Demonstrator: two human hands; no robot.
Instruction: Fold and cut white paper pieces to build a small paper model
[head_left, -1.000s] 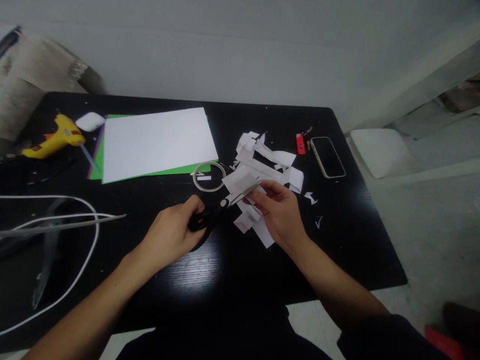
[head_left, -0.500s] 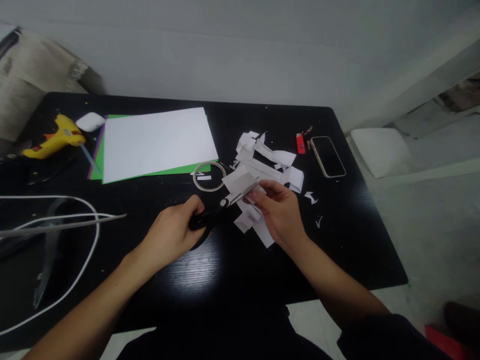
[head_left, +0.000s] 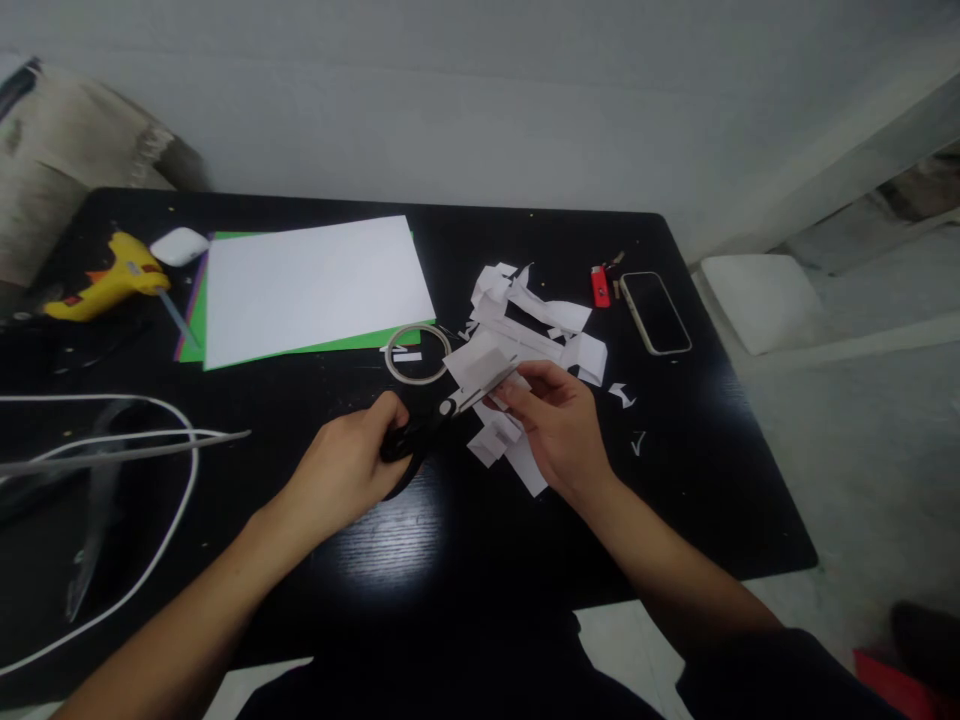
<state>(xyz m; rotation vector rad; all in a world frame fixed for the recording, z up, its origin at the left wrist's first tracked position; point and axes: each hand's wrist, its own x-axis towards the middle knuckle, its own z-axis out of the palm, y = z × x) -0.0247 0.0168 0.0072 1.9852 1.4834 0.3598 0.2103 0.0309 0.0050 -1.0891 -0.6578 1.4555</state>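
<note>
Head camera view: a small piece of white paper (head_left: 474,365) sits at the blades of black-handled scissors (head_left: 448,407), above a loose pile of paper scraps (head_left: 525,335). The left hand (head_left: 356,450) grips the scissors by the handles; the right hand (head_left: 559,425) pinches the paper near the blade tips. Just beside the scraps, a tape roll (head_left: 418,381) lies flat on the black tabletop (head_left: 510,560). Farther left are a large white sheet (head_left: 319,290) over a green one and a yellow glue gun (head_left: 112,282); to the right, a red lighter (head_left: 600,287) lies near a smartphone (head_left: 655,313).
</note>
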